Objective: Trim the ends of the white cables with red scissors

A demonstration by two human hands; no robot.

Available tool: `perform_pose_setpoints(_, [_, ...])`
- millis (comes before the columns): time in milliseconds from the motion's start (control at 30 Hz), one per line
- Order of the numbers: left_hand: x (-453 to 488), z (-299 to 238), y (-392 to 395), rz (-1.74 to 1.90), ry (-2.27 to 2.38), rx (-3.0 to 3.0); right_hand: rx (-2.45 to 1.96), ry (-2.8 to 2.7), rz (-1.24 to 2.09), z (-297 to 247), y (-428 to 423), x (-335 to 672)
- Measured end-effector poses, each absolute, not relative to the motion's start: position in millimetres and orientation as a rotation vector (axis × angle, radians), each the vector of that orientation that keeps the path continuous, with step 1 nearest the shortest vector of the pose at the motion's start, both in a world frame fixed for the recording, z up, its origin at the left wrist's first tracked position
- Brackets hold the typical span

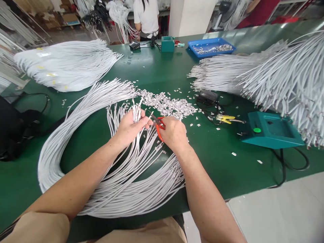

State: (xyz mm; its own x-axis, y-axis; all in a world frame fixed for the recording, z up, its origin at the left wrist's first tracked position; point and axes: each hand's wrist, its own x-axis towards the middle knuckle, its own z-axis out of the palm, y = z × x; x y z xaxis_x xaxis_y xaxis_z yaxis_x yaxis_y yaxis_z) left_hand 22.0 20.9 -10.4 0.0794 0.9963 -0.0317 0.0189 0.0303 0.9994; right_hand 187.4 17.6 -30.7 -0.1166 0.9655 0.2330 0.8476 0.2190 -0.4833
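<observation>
My left hand (131, 125) is closed around several white cables (137, 113), whose ends poke up above the fingers. Red-handled pliers or cutters (159, 126) are gripped in my right hand (174, 132). Their dark jaws point left and meet the tip of one cable near my left fingertips; whether they touch it I cannot tell. Below my hands, a long bundle of white cables (52, 148) curves round on the green table (215, 168). Just beyond my hands lies a heap of small whitish pieces (172, 105).
Cable bundles lie at the back left (65, 64) and in a pile on the right (286, 74). A teal machine (273, 130) stands at the right, with yellow-handled clippers (225, 118) beside it. A blue tray (196, 43) holds small parts. A person (146, 17) is beyond the table.
</observation>
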Motion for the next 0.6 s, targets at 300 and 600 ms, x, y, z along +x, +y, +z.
perform_pose_setpoints(300, [21,-8,20,1.024,1.177,1.244,-1.132,-1.264,1.179,-20,21,188])
perform_pose_setpoints(600, [22,-1,19,0.877,1.067,1.210,-0.901,-1.157,1.406,-20,22,193])
